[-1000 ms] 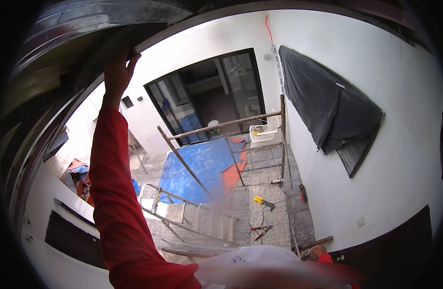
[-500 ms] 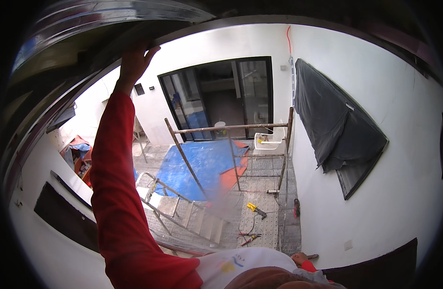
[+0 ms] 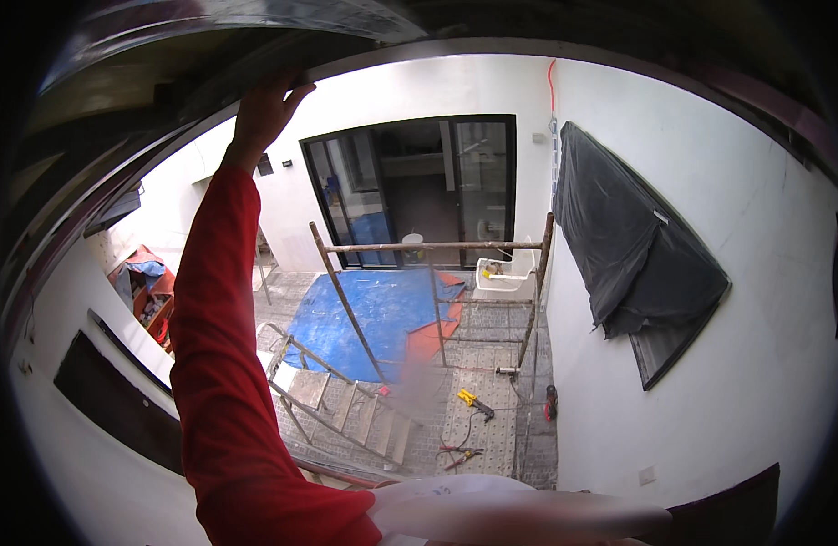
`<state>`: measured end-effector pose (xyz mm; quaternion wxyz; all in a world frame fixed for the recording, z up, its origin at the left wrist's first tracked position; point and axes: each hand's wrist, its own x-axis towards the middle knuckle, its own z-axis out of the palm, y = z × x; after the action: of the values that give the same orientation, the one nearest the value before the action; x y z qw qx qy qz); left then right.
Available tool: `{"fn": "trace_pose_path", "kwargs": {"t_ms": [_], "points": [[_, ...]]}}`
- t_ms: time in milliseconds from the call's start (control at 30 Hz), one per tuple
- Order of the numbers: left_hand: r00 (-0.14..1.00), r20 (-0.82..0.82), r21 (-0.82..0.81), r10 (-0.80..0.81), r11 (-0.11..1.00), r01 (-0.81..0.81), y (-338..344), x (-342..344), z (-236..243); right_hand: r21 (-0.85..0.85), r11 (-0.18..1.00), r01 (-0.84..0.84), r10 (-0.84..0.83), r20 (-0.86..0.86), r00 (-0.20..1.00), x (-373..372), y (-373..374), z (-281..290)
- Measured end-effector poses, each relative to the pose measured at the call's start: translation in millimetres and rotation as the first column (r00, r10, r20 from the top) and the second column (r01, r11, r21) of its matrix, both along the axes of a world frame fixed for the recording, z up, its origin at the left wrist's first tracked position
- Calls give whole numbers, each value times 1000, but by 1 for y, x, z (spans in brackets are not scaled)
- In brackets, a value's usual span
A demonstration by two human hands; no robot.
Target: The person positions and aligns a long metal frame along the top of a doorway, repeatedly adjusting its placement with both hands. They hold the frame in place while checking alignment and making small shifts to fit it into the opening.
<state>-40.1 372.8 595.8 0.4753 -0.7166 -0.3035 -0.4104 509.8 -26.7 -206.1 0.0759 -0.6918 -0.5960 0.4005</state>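
Note:
My left arm, in a red sleeve, reaches up to a dark overhead beam (image 3: 373,62). At its underside my left hand (image 3: 266,118) grips the edge, thumb showing against the white wall and the other fingers lost in the beam's shadow. My right hand cannot be made out; a smeared, pale brownish shape (image 3: 546,519) covers the lower edge where it was. Below me, on a perforated plank (image 3: 487,391), lie a yellow-and-black clamp-like tool (image 3: 474,403) with a cable and red-handled pliers-like tools (image 3: 462,456).
Scaffold pipes (image 3: 428,246) stand below, with a stepped metal frame (image 3: 355,414) to the left. A blue tarp (image 3: 355,318) covers part of the floor before a dark-framed sliding door (image 3: 414,191). Black sheeting (image 3: 619,237) hangs over the right wall's window. A white tub (image 3: 505,271) stands beyond the scaffold.
The view has shifted slightly. My left hand keeps its place on the beam. My right hand, seen earlier at the lower edge beside a dark brownish object, is now lost behind a blurred shape.

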Motion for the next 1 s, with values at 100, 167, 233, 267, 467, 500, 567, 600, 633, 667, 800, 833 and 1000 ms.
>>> {"fn": "trace_pose_path", "kwargs": {"t_ms": [100, 167, 233, 267, 467, 500, 567, 600, 633, 667, 800, 833, 1000], "points": [[999, 7, -6, 43, 999, -43, 1, 0, -1, -14, 1000, 23, -24, -95, 995, -2, -6, 4], [1000, 7, -19, 18, 1000, -17, 2, -1, -1, -11, 999, 40, -41, -166, 985, -3, -8, 10], [1000, 4, -28, 2, 1000, -2, 2, -2, -1, 3, 999, 46, -45, -187, 981, -4, -6, 19], [1000, -1, -22, -5, 1000, 5, 3, -3, -1, -38, 992, 119, -125, -219, 968, -5, -4, 24], [1000, -19, 1, -17, 1000, 17, 7, -4, 0, -167, 912, 374, -406, -251, 879, -13, 0, 12], [999, -24, 9, -34, 999, 34, 8, -4, 0, -97, 940, 327, -340, -199, 919, -11, 1, 3], [999, -40, 8, 24, 1000, -24, 5, -5, 0, 44, 951, 306, -290, -218, 932, -9, 4, -18], [998, -45, 39, 35, 999, -33, 3, -5, 0, 112, 936, 333, -288, -297, 910, -11, 5, -27], [998, -69, 65, 10, 998, -5, 1, -5, 0, 105, 934, 340, -309, -234, 922, -10, 9, -31], [999, -41, 75, -33, 997, 36, -1, -5, 0, 98, 933, 348, -329, -169, 929, -11, 15, -29], [999, -20, 50, -36, 998, 37, -1, -6, 0, -21, 889, 458, -422, -427, 800, -39, 67, 41], [998, -2, 58, -60, 996, 60, 0, -6, 0, 27, 919, 393, -332, -483, 810, -51, 85, 74], [1000, -14, 42, -22, 999, 23, 2, -9, -1, 342, 928, 146, 153, -709, 688, -130, 152, 282]]}}
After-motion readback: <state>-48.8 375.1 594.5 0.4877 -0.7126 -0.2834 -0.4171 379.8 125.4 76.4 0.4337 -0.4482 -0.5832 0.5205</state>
